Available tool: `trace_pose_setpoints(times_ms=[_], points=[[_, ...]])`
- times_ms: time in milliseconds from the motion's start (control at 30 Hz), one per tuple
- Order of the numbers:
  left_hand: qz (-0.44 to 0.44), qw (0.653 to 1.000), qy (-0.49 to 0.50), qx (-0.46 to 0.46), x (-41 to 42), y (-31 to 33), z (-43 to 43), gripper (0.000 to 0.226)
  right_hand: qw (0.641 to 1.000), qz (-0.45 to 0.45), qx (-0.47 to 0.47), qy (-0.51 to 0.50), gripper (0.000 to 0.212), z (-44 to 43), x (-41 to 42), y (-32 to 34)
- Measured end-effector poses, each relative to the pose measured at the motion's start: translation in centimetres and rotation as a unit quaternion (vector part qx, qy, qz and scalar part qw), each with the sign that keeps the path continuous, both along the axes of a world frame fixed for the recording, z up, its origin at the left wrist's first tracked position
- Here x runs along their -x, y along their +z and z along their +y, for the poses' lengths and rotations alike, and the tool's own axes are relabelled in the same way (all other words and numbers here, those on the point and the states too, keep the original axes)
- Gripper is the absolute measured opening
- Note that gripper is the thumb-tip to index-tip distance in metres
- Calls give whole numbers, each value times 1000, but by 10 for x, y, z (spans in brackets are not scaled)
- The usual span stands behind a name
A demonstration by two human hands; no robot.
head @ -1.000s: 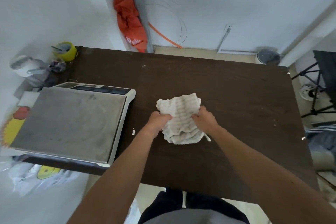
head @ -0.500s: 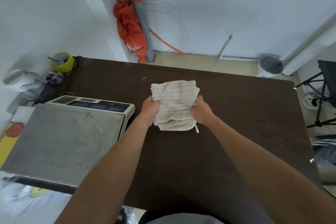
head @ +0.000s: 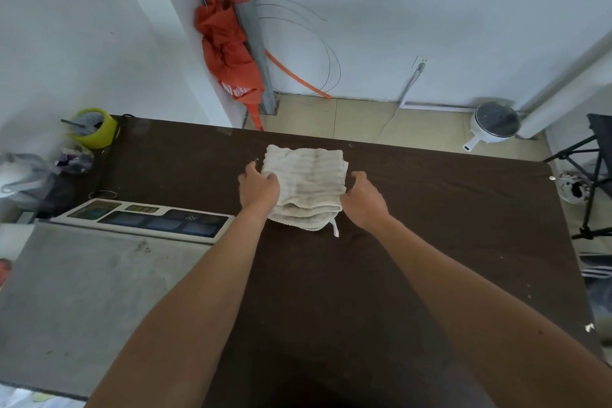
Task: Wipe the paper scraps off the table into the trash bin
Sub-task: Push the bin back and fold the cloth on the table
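Note:
A folded off-white ribbed cloth [head: 306, 187] lies flat on the dark brown table [head: 430, 242], close to its far edge. My left hand [head: 258, 190] grips the cloth's left side and my right hand [head: 364, 199] grips its right side. A small white paper scrap [head: 588, 327] rests near the table's right edge, and another scrap [head: 551, 178] sits at the far right corner. Tiny pale specks dot the right part of the tabletop. A white bin with a dark lid [head: 495, 122] stands on the floor beyond the far right corner.
A large grey scale [head: 99, 275] with a display panel fills the table's left side. A yellow-green cup [head: 94, 127] and clutter sit at the far left corner. Black tripod legs [head: 592, 175] stand to the right. An orange cloth [head: 228, 53] hangs on a pipe.
Both hands have pushed the cloth away from me, from mid-table toward the far edge. The camera has tilted up, showing more floor and the bin.

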State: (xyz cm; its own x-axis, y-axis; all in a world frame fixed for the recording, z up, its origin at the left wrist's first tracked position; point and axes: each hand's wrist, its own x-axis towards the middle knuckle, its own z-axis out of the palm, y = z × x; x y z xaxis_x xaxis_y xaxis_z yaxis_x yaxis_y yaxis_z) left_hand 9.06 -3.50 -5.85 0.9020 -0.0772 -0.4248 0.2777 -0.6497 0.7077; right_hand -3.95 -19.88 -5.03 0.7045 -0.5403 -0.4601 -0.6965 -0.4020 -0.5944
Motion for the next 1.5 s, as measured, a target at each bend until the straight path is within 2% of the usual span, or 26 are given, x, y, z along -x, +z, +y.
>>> trace_pose_setpoints(times_ms=[67, 133, 200, 267, 333, 433, 500, 600, 900, 1167, 1367, 1500], points=[[-143, 983, -57, -100, 3, -7, -1, 57, 995, -46, 87, 13, 64, 6, -6, 0], [-281, 935, -158, -147, 8, -6, -6, 56, 974, -114, 190, 49, 66, 12, -12, 2], [-341, 890, -249, -172, 14, -10, -16, 57, 951, -156, 240, 117, 66, 19, -22, -2], [-308, 889, -287, -183, 18, -17, -24, 58, 943, -147, 238, 179, 66, 25, -33, -10], [-258, 896, -298, -202, 18, -29, -25, 58, 942, -98, 234, 222, 68, 28, -40, -22], [-246, 878, -332, -243, 16, -49, -9, 62, 935, -13, 240, 262, 68, 22, -33, -42], [-229, 876, -338, -257, 15, -59, 5, 69, 932, 8, 243, 268, 66, 16, -23, -54], [-191, 885, -325, -272, 14, -67, 17, 79, 934, 16, 231, 271, 65, 14, -16, -64], [-155, 885, -342, -277, 8, -68, 14, 82, 939, 20, 209, 273, 67, 10, -18, -72], [-203, 859, -337, -329, 27, -59, 14, 89, 942, 10, 198, 271, 66, 9, -20, -78], [-112, 903, -286, -301, 64, -52, 24, 93, 939, -14, 209, 273, 68, 9, -11, -74], [-91, 907, -288, -293, 74, -48, 28, 92, 939, -34, 217, 265, 69, 16, 13, -69]])
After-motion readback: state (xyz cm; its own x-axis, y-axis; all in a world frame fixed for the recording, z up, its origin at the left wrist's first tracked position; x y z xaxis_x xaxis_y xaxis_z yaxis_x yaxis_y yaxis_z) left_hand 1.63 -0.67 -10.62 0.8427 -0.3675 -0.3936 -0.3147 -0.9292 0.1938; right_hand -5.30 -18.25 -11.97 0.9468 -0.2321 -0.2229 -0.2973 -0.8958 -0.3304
